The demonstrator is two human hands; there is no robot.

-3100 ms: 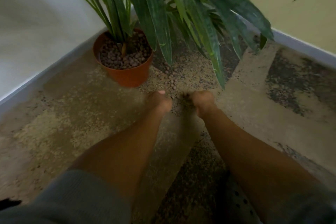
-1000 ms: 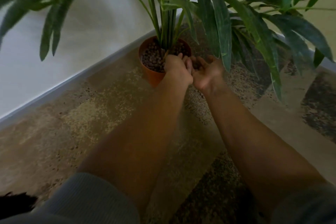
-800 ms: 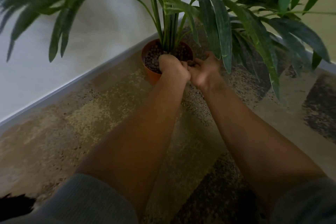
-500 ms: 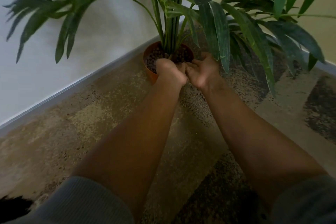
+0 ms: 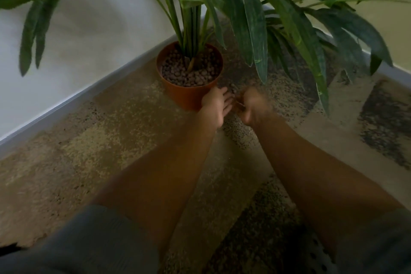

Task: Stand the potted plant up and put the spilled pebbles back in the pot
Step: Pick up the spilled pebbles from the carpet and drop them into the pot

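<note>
While the pot (image 5: 189, 78) stands upright in the room corner, at twelve o'clock from the hands, its pebbles (image 5: 189, 71) fill it nearly to the rim.

Item: spilled pebbles (image 5: 232, 90). A few lie on the carpet (image 5: 111, 140) just beside the pot, at its four o'clock, directly ahead of the fingertips.

Item: left hand (image 5: 214, 104). Palm down, fingers fairly straight and relaxed, its grip holding nothing visible, touching or nearly touching the pot's lower wall.

Item: right hand (image 5: 251, 107). Badly blurred; fingers appear curled inward low over the carpet; whether its grip has hold of any pebbles cannot be told.

Method, as judged: sweep the strays together with the right fingers against the left palm as a backstop, cup both hands beneath them, lift clear of the drooping leaves (image 5: 255, 35), and tip over the pot's centre, not its edge.

Change: half a second ago both hands were raised at the pot's rim, cupped together over the stems; now they have dropped to the carpet beside it, and the view has drawn closer.
</note>
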